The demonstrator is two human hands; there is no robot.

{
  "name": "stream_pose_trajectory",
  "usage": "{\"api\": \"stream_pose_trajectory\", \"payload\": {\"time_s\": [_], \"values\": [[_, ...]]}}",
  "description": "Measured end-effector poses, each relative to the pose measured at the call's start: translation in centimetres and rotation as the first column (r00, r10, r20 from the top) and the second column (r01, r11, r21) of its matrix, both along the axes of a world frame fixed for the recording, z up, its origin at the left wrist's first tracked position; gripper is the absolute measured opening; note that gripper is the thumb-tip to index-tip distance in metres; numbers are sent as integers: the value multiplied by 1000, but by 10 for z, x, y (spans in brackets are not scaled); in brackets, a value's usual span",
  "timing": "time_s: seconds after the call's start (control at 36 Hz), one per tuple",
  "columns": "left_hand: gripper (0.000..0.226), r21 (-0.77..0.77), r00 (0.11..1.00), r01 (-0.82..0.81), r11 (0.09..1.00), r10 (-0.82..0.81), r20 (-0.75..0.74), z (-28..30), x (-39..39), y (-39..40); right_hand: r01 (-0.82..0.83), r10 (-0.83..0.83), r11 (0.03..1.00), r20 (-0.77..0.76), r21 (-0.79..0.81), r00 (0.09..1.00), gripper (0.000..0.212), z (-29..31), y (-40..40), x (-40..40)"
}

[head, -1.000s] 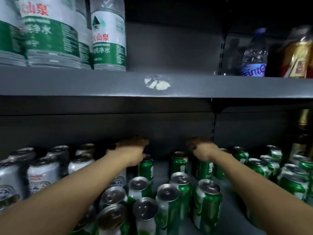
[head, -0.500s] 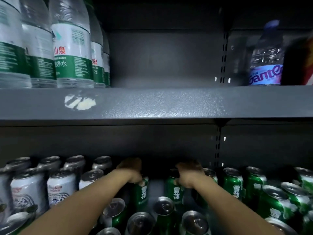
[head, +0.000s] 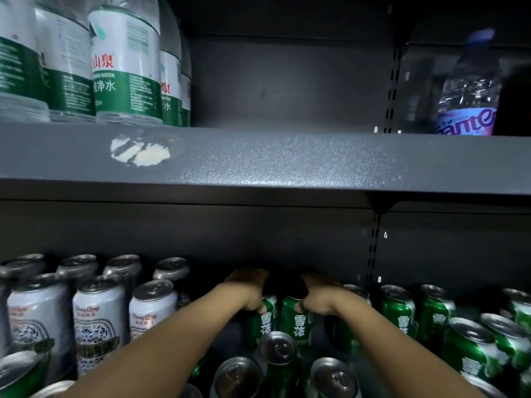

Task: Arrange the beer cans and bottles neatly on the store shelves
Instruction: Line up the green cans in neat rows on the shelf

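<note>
Head view: both arms reach deep into the lower shelf [head: 172, 234] of a dark metal rack. The left hand [head: 249, 291] has its grip curled over the top of a green can [head: 265, 317], thumb and fingertips pinching its upper rim. Just to the right of that, the right hand [head: 321, 300] has its grip wrapped the same way around a second green can [head: 296, 317]; the two cans stand upright side by side, near touching, at the back of the shelf between the hands.

Nearer the camera than the grips stand more upright green cans [head: 277, 357], their silver tops showing. To the right of the right grip runs a group of further green cans [head: 402, 314], some slightly tilted. To the left of the left grip stands a block of white cans [head: 99, 314] with blue patterned labels, in rows.

Above both grips is the grey upper shelf [head: 287, 159], with a patch of chipped paint [head: 140, 152] on its front lip. On it, up and left of the hands, stand large water bottles [head: 126, 67] with green and white labels; up and right stands a smaller clear bottle [head: 471, 87] with a purple label.
</note>
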State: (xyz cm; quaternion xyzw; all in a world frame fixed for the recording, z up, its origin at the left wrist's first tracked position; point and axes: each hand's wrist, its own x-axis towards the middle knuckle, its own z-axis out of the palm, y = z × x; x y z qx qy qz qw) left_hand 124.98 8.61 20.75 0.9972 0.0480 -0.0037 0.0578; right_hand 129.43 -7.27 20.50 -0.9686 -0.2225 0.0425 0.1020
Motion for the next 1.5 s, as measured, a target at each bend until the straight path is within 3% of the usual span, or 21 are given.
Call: {"api": "stream_pose_trajectory", "payload": {"time_s": [0.19, 0.47, 0.58, 0.75, 1.03, 1.08, 1.17, 1.22, 1.28, 1.33, 1.42, 1.5], "values": [[77, 43, 999, 12, 999, -11, -30, -1, 7, 1, 80, -80, 997, -7, -3, 997, 69, 5, -12, 4], [79, 103, 1000, 21, 994, -20, -17, -3, 9, -1, 21, -21, 1000, -58, 11, 998, 69, 7, -19, 9], [75, 136, 999, 34, 990, -33, -10, -5, 11, 0, 23, -28, 995, 48, 99, 998, 56, 28, -43, 13], [72, 131, 999, 40, 991, -40, -1, -7, 13, 2, 137, -130, 958, 47, -250, 990, 82, 28, -86, 31], [65, 85, 1000, 21, 996, -21, 4, -5, 8, 3, 174, -116, 928, 189, -330, 975, 69, 8, -88, 27], [66, 84, 1000, 20, 996, -20, 8, -5, 7, 3, 183, -101, 937, 272, -298, 957, 69, 9, -85, 19], [66, 83, 1000, 26, 996, -27, 16, -4, 1, 4, 133, -78, 983, 358, -129, 931, 62, 18, -74, -1], [72, 58, 999, 36, 998, -37, 14, -2, -4, 5, 26, -26, 1000, 294, 4, 956, 49, 27, -65, -19], [76, 31, 999, 32, 999, -33, 25, 2, -10, 5, -128, 117, 981, 77, 148, 990, 43, 34, -55, -37], [70, 27, 996, 34, 999, -36, 83, 5, -16, 7, -260, 298, 940, -160, 222, 941, 46, 39, -42, -57], [57, 45, 986, 36, 998, -43, 163, 12, -29, 10, -378, 390, 920, -365, 106, 846, 74, 37, -20, -79], [49, 53, 978, 53, 997, -63, 200, 19, -40, 11, -454, 405, 879, -275, -148, 872, 85, 31, 0, -88]]}}
